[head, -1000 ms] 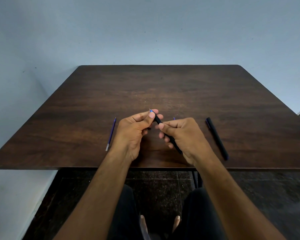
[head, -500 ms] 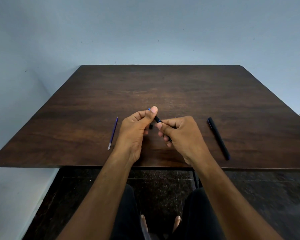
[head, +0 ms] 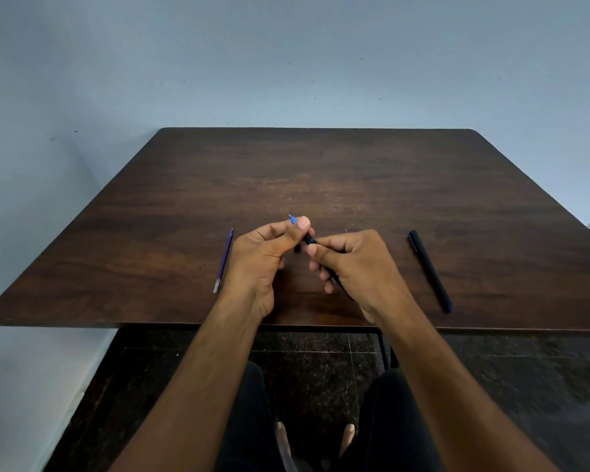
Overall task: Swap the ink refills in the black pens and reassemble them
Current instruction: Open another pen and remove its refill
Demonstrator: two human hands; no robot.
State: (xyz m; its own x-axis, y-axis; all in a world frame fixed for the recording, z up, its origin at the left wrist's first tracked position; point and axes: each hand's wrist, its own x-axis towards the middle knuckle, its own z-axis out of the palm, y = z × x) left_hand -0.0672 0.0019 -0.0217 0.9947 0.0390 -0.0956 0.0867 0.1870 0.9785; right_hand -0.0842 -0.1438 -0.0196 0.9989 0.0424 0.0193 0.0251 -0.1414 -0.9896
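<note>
Left hand [head: 263, 257] pinches the blue-tipped end of a black pen [head: 309, 238]; right hand [head: 351, 267] grips its barrel. A refill [head: 223, 260] lies left of the hands, a second pen [head: 430, 270] right.

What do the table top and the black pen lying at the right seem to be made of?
Table: wood or wood-look laminate, dark brown with streaky grain and a dull sheen; which one cannot be told. Pen: probably matte black plastic, an even dark surface with no glint.
</note>
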